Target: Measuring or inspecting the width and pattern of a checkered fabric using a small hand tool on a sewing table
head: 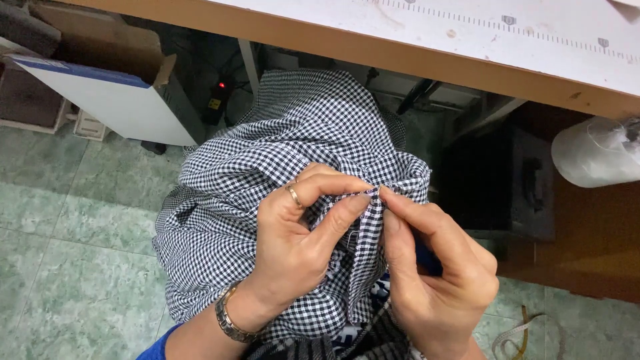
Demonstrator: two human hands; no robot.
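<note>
Below the table edge (pixel 373 50), the checked fabric (pixel 267 167) lies bunched in the lap. Left hand (pixel 300 240) and right hand (pixel 433 273) both pinch its seam fold, which runs vertically between the hands, equally near to each.

I count two bare hands, a left hand (pixel 293 247) and a right hand (pixel 433 273); one black-and-white checked cloth garment (pixel 267 167); one gold finger ring (pixel 294 196); one metal bracelet (pixel 227 317); one white roll of material (pixel 593 153); one yellow measuring tape (pixel 517 333).
</note>
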